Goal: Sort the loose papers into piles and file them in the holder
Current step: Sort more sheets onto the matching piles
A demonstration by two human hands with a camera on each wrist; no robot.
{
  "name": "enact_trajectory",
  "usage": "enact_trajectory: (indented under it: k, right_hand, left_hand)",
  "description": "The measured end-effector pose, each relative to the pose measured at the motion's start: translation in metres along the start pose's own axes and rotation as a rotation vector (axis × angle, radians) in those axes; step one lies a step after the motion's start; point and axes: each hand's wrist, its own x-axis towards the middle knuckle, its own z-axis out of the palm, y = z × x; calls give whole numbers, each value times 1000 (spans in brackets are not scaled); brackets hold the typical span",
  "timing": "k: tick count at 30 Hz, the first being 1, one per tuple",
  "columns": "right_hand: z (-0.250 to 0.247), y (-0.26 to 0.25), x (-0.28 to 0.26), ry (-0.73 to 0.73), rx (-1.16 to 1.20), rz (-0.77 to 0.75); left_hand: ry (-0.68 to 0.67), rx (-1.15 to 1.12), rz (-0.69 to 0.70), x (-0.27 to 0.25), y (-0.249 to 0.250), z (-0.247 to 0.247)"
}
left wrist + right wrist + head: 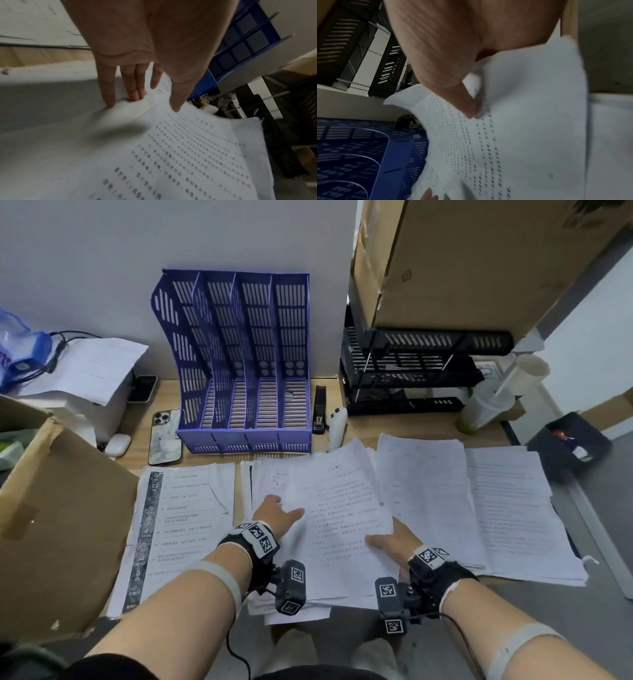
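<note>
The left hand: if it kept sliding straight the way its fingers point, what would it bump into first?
Probably the blue file holder. The left hand lies on the middle paper pile, fingers pointing toward its far edge; depth is uncertain.

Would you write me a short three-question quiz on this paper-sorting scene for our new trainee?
1. True or false: the blue file holder already has papers filed in its slots.
2. Which hand pinches the lifted printed sheet with its thumb on top: A) the left hand, B) the right hand?
3. Fill in: the black stapler lies just to the ____ of the holder, seen from the head camera.

Key
1. False; the slots look empty.
2. B; the left hand's fingers press flat on the paper.
3. Right.
</note>
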Motion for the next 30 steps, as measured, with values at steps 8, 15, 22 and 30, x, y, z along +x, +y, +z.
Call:
enact_trajectory:
  k: [8,15,22,30]
  right_hand:
    - [2,7,-5,-48,-71,-102]
    - [-44,10,-6,141,89,-167]
    - [-126,46,-16,263,-19,-87]
    - [-263,93,-36,613,-52,2]
  left_hand:
    - [-102,96,24,-8,2,18]
    - [-75,-218,170,-15,32,35]
    - [-221,-398,236,2,97,117]
    - [-407,-310,330,-38,188,231]
